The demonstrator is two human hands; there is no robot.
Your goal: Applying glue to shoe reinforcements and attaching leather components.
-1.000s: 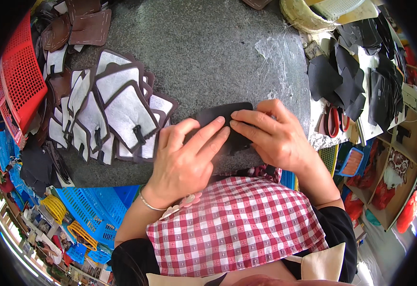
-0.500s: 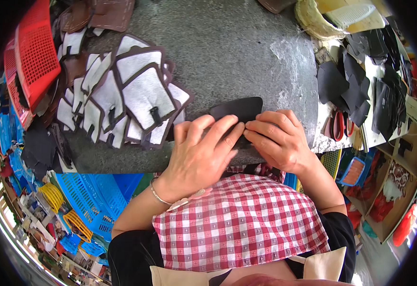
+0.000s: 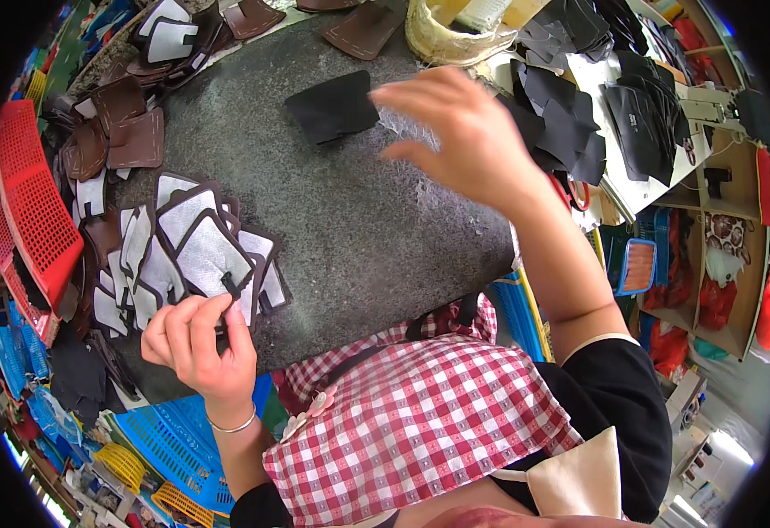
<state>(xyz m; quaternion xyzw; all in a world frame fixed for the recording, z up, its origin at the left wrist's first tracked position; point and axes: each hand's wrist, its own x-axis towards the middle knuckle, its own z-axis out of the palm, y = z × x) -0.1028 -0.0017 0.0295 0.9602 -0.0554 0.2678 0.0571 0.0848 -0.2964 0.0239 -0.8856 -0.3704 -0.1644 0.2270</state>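
My left hand (image 3: 198, 348) narrows to a near-pinch at a white-faced piece (image 3: 212, 253); my right hand (image 3: 466, 132) spreads loosely.
Whether the left has hold, I can't tell; the black piece (image 3: 328, 107) lies by my right fingertips. Probably picking up: next calls for a firm pinch.

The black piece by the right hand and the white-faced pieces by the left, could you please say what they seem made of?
The black piece looks like leather or imitation leather, fairly matte: it is a thin sheet with crisp edges. The white-faced pieces seem lined with felt or similar fabric, judging by the dull, mottled surface.
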